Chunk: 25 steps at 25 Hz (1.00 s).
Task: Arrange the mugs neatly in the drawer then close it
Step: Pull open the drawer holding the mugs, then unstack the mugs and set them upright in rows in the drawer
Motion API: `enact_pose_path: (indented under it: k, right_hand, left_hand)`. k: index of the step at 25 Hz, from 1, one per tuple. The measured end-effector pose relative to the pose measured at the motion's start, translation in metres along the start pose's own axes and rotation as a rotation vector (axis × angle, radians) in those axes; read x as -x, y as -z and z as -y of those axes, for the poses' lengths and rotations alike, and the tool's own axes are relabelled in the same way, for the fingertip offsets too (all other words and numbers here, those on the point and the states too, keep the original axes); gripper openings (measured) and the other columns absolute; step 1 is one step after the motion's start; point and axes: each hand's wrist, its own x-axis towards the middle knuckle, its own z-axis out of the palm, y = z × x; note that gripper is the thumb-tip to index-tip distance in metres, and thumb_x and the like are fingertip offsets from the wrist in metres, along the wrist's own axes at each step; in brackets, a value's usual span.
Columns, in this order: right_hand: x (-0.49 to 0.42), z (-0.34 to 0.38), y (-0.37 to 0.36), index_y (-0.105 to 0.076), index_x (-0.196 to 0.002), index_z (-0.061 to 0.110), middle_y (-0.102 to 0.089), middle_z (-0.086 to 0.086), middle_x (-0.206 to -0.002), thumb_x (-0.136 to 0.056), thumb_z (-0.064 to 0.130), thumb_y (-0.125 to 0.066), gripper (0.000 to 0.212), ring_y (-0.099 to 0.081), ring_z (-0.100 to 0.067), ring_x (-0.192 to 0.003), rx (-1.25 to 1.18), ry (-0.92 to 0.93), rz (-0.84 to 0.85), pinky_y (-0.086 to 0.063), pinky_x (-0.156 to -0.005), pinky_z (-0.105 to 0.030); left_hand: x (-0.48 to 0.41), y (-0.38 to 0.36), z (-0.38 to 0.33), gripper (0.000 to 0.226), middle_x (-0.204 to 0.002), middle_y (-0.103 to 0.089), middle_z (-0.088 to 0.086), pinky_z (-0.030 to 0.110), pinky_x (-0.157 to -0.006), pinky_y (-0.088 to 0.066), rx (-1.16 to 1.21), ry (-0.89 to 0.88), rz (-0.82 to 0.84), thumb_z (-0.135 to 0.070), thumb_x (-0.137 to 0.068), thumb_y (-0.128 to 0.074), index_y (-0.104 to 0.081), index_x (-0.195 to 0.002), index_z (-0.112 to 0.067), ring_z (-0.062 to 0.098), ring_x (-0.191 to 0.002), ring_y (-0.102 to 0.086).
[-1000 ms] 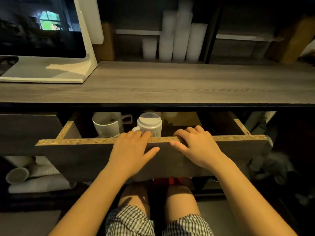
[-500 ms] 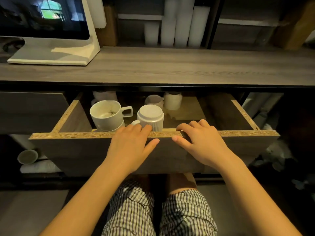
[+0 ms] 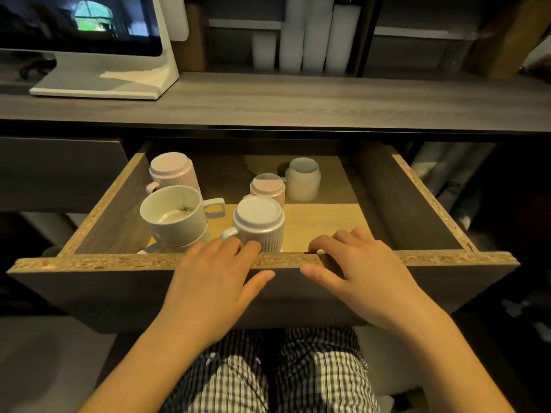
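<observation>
Centrally, the left hand (image 3: 213, 275) and right hand (image 3: 359, 269) hook their fingers over the front panel of the open chipboard drawer (image 3: 89, 262), clasping its edge. Ribbed and plain ceramic mugs (image 3: 258, 223) stand scattered inside, mid-frame. Arranging has not begun; next, one hand must release and reach in.

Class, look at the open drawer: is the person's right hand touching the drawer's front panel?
Touching. The head view shows the right hand with fingers hooked over the top edge of the drawer front and the thumb pressed on its face.
</observation>
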Motion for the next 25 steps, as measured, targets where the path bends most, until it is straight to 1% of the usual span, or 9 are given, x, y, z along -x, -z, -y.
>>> enact_pose_path:
  k: [4, 7, 11, 14, 17, 18, 20, 22, 25]
  right_hand:
    - [0.018, 0.004, 0.000, -0.044, -0.126, 0.039, -0.055, 0.010, -0.119, -0.085, 0.066, -0.027, 0.051, -0.041, -0.012, -0.111, 0.003, 0.011, 0.019, -0.040, -0.089, -0.032]
    - [0.024, 0.006, 0.002, -0.045, -0.125, 0.039, -0.055, 0.010, -0.117, -0.085, 0.065, -0.029, 0.051, -0.042, -0.012, -0.108, -0.006, 0.026, 0.042, -0.040, -0.088, -0.031]
    - [0.021, 0.009, 0.011, -0.051, -0.121, 0.035, -0.059, 0.008, -0.111, -0.086, 0.064, -0.029, 0.051, -0.045, -0.011, -0.105, -0.036, 0.033, 0.107, -0.044, -0.087, -0.033]
    - [0.005, 0.015, 0.023, -0.054, -0.118, 0.033, -0.060, 0.007, -0.110, -0.089, 0.059, -0.032, 0.045, -0.048, -0.012, -0.103, -0.046, 0.048, 0.106, -0.047, -0.086, -0.035]
    - [-0.021, 0.021, 0.032, -0.055, -0.118, 0.030, -0.062, 0.006, -0.109, -0.091, 0.052, -0.039, 0.038, -0.055, -0.011, -0.095, -0.059, 0.072, 0.107, -0.052, -0.080, -0.030]
    - [-0.031, 0.022, 0.035, -0.055, -0.117, 0.029, -0.062, 0.005, -0.108, -0.092, 0.050, -0.041, 0.035, -0.057, -0.011, -0.093, -0.066, 0.073, 0.107, -0.054, -0.079, -0.028]
    - [-0.054, 0.022, 0.042, -0.055, -0.116, 0.027, -0.064, 0.004, -0.107, -0.093, 0.046, -0.043, 0.033, -0.060, -0.013, -0.091, -0.055, 0.078, 0.106, -0.056, -0.079, -0.031]
    - [-0.080, 0.022, 0.047, -0.056, -0.117, 0.026, -0.064, 0.004, -0.105, -0.093, 0.045, -0.044, 0.033, -0.060, -0.015, -0.091, -0.037, 0.091, 0.119, -0.055, -0.080, -0.034]
    - [-0.118, 0.023, 0.045, -0.058, -0.115, 0.024, -0.064, 0.001, -0.108, -0.093, 0.043, -0.045, 0.032, -0.060, -0.018, -0.091, -0.008, 0.111, 0.155, -0.052, -0.077, -0.032]
  left_hand:
    - [0.019, 0.006, -0.007, 0.052, -0.080, -0.070, -0.003, 0.034, -0.057, -0.053, -0.013, -0.010, 0.006, -0.054, -0.086, -0.029, -0.067, -0.098, -0.021, 0.017, -0.070, -0.068]
    - [0.028, 0.010, -0.008, 0.054, -0.083, -0.071, -0.005, 0.034, -0.059, -0.055, 0.037, -0.004, 0.019, -0.056, -0.086, -0.027, -0.067, -0.100, -0.022, 0.016, -0.074, -0.068]
    - [0.023, 0.024, -0.004, 0.064, -0.107, -0.063, -0.013, 0.029, -0.083, -0.048, 0.170, -0.010, 0.073, -0.066, -0.081, -0.008, -0.053, -0.113, -0.033, 0.009, -0.100, -0.059]
    - [0.010, 0.039, 0.002, 0.052, -0.107, -0.062, -0.012, 0.034, -0.083, -0.049, 0.221, -0.020, 0.161, -0.062, -0.083, -0.015, -0.053, -0.106, -0.034, 0.009, -0.097, -0.057]
    - [-0.010, 0.050, 0.013, 0.041, -0.115, -0.062, -0.009, 0.029, -0.084, -0.050, 0.189, -0.015, 0.173, -0.056, -0.090, -0.028, -0.053, -0.113, -0.032, 0.010, -0.100, -0.058]
    - [-0.018, 0.053, 0.018, 0.040, -0.119, -0.061, -0.009, 0.026, -0.084, -0.049, 0.183, -0.004, 0.178, -0.055, -0.091, -0.031, -0.052, -0.117, -0.032, 0.009, -0.103, -0.057]
    - [-0.035, 0.060, 0.030, 0.039, -0.123, -0.059, -0.009, 0.025, -0.084, -0.047, 0.163, 0.009, 0.192, -0.053, -0.092, -0.034, -0.048, -0.122, -0.032, 0.010, -0.106, -0.057]
    - [-0.053, 0.065, 0.047, 0.040, -0.121, -0.059, -0.007, 0.026, -0.082, -0.048, 0.110, 0.001, 0.196, -0.052, -0.092, -0.035, -0.048, -0.122, -0.029, 0.011, -0.104, -0.057]
    - [-0.083, 0.063, 0.078, 0.040, -0.114, -0.061, -0.003, 0.031, -0.082, -0.052, 0.009, 0.019, 0.194, -0.051, -0.092, -0.038, -0.049, -0.120, -0.025, 0.014, -0.098, -0.059]
